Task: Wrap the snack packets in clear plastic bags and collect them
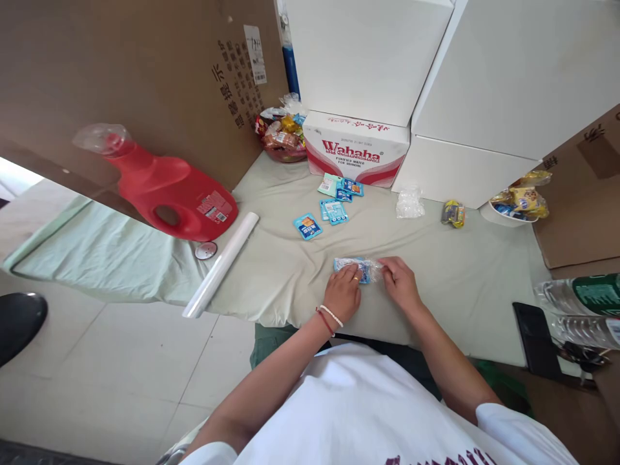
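A blue snack packet (365, 274) lies on the cloth in front of me, partly covered by crinkled clear plastic wrap (374, 270). My left hand (343, 294), wearing a ring and two bracelets, holds the packet down with its fingers over the top. At the packet's right end, my right hand (401, 283) is closed, pinching the edge of the wrap. Farther back lie several loose packets: a blue one (307, 227) apart on the left, light-blue ones (335, 212) overlapping, and a small pile (341, 186) by the Wahaba box. A clear crumpled wrap bundle (409, 202) sits at the back.
A roll of film (221, 265) and a red jug (179, 194) lie to the left. Behind stand a snack bowl (285, 152), the Wahaba box (356, 150) and white boxes (465, 171). Rightward are a yellow packet (453, 214), a white bowl (508, 217), a phone (535, 339) and bottles (581, 296).
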Demonstrator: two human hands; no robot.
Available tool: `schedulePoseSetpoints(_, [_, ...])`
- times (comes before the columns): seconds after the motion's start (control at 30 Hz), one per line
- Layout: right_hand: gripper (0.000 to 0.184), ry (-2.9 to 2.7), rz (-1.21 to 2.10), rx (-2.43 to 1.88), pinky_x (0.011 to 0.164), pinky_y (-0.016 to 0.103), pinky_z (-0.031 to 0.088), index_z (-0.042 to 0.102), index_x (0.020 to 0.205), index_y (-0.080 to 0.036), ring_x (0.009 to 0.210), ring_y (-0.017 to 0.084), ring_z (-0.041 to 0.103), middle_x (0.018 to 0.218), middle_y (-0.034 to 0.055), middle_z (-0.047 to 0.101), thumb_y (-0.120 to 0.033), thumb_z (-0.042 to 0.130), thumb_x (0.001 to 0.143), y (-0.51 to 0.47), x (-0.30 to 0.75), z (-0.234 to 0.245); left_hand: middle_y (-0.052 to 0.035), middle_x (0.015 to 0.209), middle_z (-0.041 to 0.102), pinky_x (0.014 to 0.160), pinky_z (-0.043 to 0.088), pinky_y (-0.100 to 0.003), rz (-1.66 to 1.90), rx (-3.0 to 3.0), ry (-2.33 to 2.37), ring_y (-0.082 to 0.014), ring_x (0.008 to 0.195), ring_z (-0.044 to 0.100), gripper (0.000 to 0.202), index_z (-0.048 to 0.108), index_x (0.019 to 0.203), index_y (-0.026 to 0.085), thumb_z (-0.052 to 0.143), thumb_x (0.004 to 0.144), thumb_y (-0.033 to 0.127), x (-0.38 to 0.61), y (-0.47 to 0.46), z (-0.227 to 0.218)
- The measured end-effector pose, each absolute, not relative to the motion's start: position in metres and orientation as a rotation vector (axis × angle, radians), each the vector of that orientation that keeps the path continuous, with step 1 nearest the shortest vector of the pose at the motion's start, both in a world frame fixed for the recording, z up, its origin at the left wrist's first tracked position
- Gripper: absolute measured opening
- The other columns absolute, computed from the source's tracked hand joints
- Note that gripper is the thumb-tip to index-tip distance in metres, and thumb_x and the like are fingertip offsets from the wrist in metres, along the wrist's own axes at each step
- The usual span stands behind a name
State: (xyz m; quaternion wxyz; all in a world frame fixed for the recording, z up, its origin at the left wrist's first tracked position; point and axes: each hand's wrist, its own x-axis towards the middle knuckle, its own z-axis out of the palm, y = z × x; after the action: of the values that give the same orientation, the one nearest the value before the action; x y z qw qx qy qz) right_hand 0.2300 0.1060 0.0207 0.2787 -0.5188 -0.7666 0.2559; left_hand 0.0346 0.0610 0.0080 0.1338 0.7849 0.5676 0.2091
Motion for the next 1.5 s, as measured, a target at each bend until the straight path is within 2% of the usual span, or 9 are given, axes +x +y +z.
schedulePoseSetpoints(0.13, [0.033,-2.005,0.377,-1.750,0.105,0.058,0.047,0.072,0.119,-0.019,0.125,0.038,0.050,0.134,0.0203,0.058,-0.031,0.063,0.090,0.106,0.236,0.021,-0.0126,0.151,0.060,0.107,0.047,-0.046,0.549,2.389,1.663,-0.0282,0.142,0.053,0.053,0.061,0.140,0.020,0.051,0.089,0.010,0.033,0.054,0.002])
schedulePoseSetpoints(0.23, [0.020,-2.061,0.481,-1.714,0.101,0.048,0.050,0.072,0.104,-0.021,0.115,0.032,0.056,0.127,0.0164,0.061,-0.027,0.058,0.093,0.110,0.230,0.026,-0.0123,0.152,0.060,0.106,0.047,-0.044,0.534,2.421,1.665,-0.0271,0.142,0.053,0.050,0.061,0.140,0.018,0.049,0.092,0.010,0.035,0.053,0.000])
schedulePoseSetpoints(0.4, [0.019,-2.203,0.687,-1.589,0.086,0.034,0.050,0.069,0.106,-0.022,0.093,0.023,0.063,0.101,0.0077,0.066,-0.024,0.052,0.098,0.122,0.183,0.043,-0.0139,0.152,0.060,0.118,0.039,-0.051,0.573,2.415,1.665,-0.0278,0.145,0.051,0.051,0.061,0.141,0.018,0.047,0.093,0.008,0.037,0.050,-0.007])
schedulePoseSetpoints(0.57, [0.025,-2.407,0.699,-1.639,0.084,0.033,0.047,0.070,0.107,-0.019,0.091,0.022,0.061,0.110,0.0112,0.061,-0.022,0.045,0.105,0.122,0.131,0.045,-0.0180,0.145,0.064,0.124,0.035,-0.057,0.743,2.380,1.553,-0.0316,0.146,0.050,0.054,0.065,0.136,0.015,0.054,0.084,0.010,0.014,0.042,-0.015])
schedulePoseSetpoints(0.83, [0.054,-2.461,0.486,-1.624,0.097,0.050,0.046,0.059,0.135,-0.017,0.117,0.038,0.050,0.128,0.0207,0.056,-0.056,0.060,0.098,0.095,0.118,0.027,-0.0055,0.108,0.078,0.111,0.050,-0.056,1.219,2.191,1.617,-0.0267,0.127,0.063,0.033,0.069,0.105,0.026,0.050,0.087,0.006,-0.064,0.007,-0.005])
schedulePoseSetpoints(1.0, [0.032,-2.471,0.500,-1.736,0.097,0.050,0.048,0.065,0.126,-0.018,0.115,0.037,0.054,0.125,0.0209,0.061,-0.031,0.058,0.098,0.095,0.114,0.039,-0.0048,0.104,0.077,0.107,0.052,-0.056,1.216,2.140,1.749,-0.0285,0.123,0.065,0.026,0.068,0.095,0.027,0.052,0.087,0.007,-0.085,-0.004,-0.006])
schedulePoseSetpoints(1.1, [0.037,-2.440,0.548,-1.752,0.097,0.043,0.049,0.069,0.125,-0.018,0.113,0.032,0.060,0.127,0.0179,0.067,-0.012,0.045,0.097,0.103,0.146,0.059,-0.0046,0.103,0.077,0.109,0.051,-0.057,1.205,2.148,1.793,-0.0288,0.123,0.066,0.026,0.068,0.097,0.027,0.053,0.087,0.009,-0.095,-0.005,-0.011])
schedulePoseSetpoints(1.23, [0.035,-2.306,0.653,-1.740,0.091,0.035,0.053,0.075,0.115,-0.026,0.104,0.027,0.069,0.115,0.0056,0.077,-0.014,0.053,0.091,0.144,0.236,0.092,-0.0052,0.101,0.076,0.106,0.053,-0.053,1.146,2.192,1.832,-0.0277,0.115,0.070,0.027,0.069,0.101,0.026,0.052,0.088,0.009,-0.102,-0.002,-0.018])
schedulePoseSetpoints(1.5, [0.027,-2.276,0.410,-2.145,0.082,0.035,0.051,0.078,0.101,-0.013,0.092,0.026,0.069,0.100,0.0136,0.077,-0.011,0.056,0.086,0.307,0.377,0.109,-0.0093,0.104,0.072,0.094,0.055,-0.042,1.070,2.362,1.917,-0.0269,0.109,0.070,0.026,0.066,0.103,0.020,0.053,0.087,0.004,-0.089,-0.001,-0.020])
